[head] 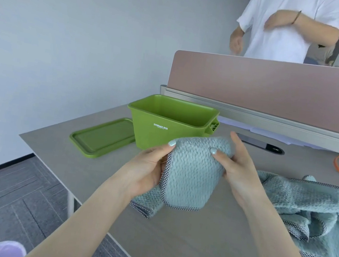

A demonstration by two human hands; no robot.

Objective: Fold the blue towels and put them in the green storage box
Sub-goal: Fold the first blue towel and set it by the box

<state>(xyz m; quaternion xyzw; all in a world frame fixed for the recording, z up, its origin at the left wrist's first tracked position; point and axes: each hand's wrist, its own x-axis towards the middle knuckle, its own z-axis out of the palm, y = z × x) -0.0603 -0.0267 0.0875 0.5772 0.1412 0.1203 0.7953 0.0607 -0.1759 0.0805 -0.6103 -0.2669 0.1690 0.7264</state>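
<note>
Gripping folded blue towel with left hand and right hand, fingers curled round its edges. Holding it just before open green storage box.

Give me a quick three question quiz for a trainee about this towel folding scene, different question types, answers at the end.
1. True or false: the lid is on the green storage box.
2. Which hands hold the folded blue towel? A) left hand only B) right hand only C) both
3. Fill in: the unfolded towels lie on the table to the person's ____.

Key: 1 false, the lid lies flat on the table beside the open box; 2 C; 3 right.
</note>
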